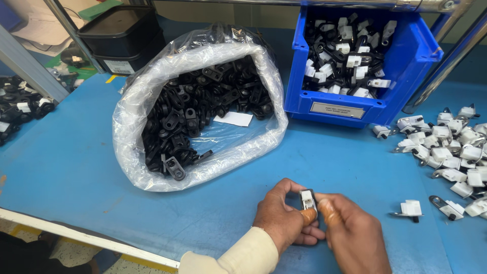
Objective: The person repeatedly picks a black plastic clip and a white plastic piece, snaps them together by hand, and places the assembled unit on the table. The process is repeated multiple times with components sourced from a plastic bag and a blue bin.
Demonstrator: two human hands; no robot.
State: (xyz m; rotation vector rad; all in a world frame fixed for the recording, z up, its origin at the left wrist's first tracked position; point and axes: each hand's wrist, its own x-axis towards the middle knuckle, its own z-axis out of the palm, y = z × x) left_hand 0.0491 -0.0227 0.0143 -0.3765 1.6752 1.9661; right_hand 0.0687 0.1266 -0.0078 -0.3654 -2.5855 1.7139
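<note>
- The small white-and-black clip (308, 199) stands upright, pinched between both hands, in front of the clear bag of black parts (195, 109).
- Left hand (285, 219) and right hand (353, 234) close on it from either side, equally near.

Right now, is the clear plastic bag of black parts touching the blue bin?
Touching, it seems. In the head view the clear bag's rolled rim presses against the blue bin's lower left corner, and no strip of the blue table shows between them.
</note>
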